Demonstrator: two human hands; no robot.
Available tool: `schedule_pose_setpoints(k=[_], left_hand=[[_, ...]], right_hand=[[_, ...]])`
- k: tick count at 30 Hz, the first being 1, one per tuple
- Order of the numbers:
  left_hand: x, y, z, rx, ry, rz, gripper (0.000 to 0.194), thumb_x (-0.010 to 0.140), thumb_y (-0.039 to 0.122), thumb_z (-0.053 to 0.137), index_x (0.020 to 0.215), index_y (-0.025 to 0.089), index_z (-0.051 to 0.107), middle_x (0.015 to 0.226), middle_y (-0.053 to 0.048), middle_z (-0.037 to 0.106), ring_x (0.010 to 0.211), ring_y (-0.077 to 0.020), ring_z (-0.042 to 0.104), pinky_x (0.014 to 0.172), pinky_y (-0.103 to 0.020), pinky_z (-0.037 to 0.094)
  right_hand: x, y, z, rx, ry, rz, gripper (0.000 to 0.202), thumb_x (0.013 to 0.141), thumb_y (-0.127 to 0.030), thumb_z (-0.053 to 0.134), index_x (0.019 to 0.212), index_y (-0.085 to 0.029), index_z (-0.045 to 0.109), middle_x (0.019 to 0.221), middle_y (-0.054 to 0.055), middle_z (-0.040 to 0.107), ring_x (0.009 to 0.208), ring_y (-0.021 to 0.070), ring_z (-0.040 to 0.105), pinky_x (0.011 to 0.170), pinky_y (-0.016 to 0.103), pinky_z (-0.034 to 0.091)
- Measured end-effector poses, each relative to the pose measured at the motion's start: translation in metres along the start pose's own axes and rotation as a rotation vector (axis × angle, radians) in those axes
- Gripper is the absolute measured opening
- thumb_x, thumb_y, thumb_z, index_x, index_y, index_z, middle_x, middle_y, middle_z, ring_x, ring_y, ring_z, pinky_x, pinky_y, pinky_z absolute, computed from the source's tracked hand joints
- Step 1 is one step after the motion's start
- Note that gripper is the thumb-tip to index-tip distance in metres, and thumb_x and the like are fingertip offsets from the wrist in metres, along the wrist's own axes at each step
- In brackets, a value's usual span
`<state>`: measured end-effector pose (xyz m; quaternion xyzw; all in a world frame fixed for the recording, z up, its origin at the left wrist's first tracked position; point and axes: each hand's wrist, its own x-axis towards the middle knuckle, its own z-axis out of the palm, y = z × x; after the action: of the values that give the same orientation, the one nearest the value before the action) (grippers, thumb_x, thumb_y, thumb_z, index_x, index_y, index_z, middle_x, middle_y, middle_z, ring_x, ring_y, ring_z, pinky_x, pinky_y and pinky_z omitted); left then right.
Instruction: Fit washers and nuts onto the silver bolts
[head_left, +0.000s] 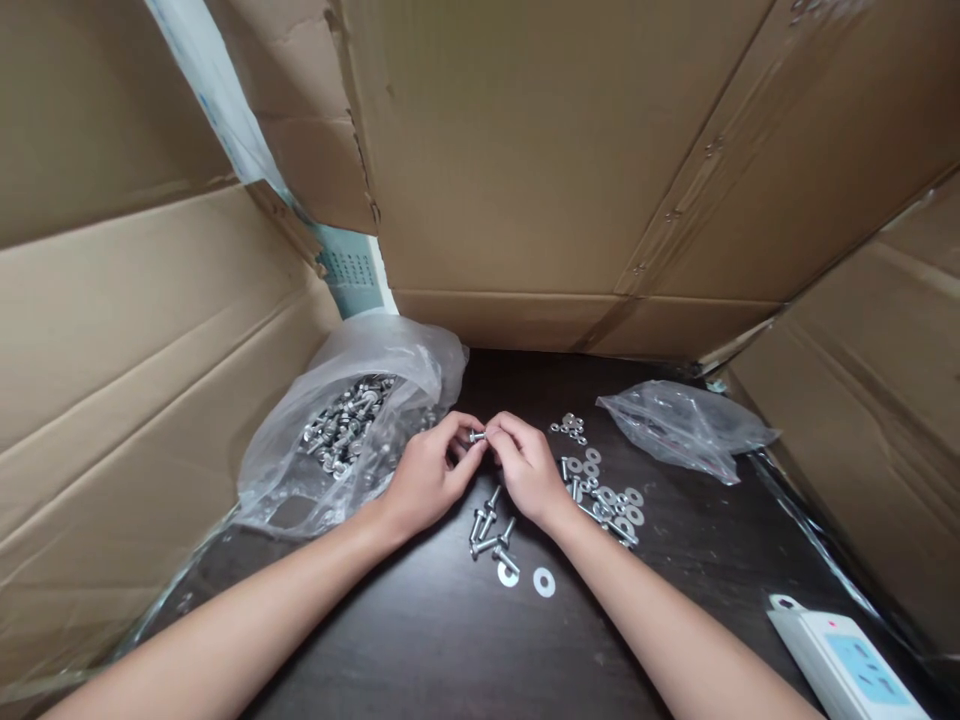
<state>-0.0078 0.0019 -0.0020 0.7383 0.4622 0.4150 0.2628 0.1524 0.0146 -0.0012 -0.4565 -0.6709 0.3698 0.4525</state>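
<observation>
Near the middle of the dark table, my left hand [435,472] pinches a small silver bolt [477,436] between thumb and forefinger. The fingertips of my right hand [525,465] are closed on the bolt's other end, so both hands meet at it. Just below the hands lie several loose bolts [487,515], with a flat washer [544,582] nearby and another partly under a bolt. Beyond my right wrist is a mixed pile of bolts and washers [634,497]. Small nuts [570,425] form a group above that pile.
An open clear plastic bag [442,350] full of bolts stands left of my left hand. A flattened plastic bag [682,420] lies at the back right. A white power strip [814,640] is at the lower right. Cardboard walls [525,150] surround the dark table [405,640].
</observation>
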Motion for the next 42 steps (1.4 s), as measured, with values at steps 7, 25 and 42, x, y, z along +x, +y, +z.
schedule_pose_setpoints(k=[7,25,42], left_hand=[[0.0006,-0.0004,-0.0002,-0.017,-0.003,-0.007,0.012,0.096,0.024,0.06,0.106,0.019,0.063,0.08,-0.001,0.071,0.065,-0.0136,0.066,0.058,-0.022,0.051],[0.0,0.0005,-0.0001,0.002,0.014,0.006,0.013,0.095,0.024,0.06,0.106,0.019,0.064,0.079,0.0,0.072,0.064,-0.0138,0.067,0.058,-0.022,0.051],[-0.0004,-0.0004,-0.0003,0.001,0.003,0.016,0.013,0.095,0.023,0.06,0.107,0.019,0.064,0.082,-0.001,0.073,0.066,-0.0136,0.067,0.06,-0.022,0.052]], right_hand=[[0.0004,0.0022,0.0003,0.016,0.005,0.002,0.018,0.091,-0.031,0.051,0.076,-0.022,0.055,0.074,0.001,0.056,0.07,0.0173,0.054,0.064,0.029,0.042],[-0.0001,0.0015,-0.0008,0.034,-0.006,0.008,0.018,0.091,-0.03,0.051,0.077,-0.022,0.057,0.076,0.001,0.059,0.071,0.0174,0.055,0.064,0.028,0.043],[0.0,0.0006,-0.0001,0.016,0.001,0.004,0.025,0.093,-0.032,0.049,0.071,-0.022,0.055,0.071,0.0,0.055,0.068,0.0167,0.052,0.063,0.029,0.04]])
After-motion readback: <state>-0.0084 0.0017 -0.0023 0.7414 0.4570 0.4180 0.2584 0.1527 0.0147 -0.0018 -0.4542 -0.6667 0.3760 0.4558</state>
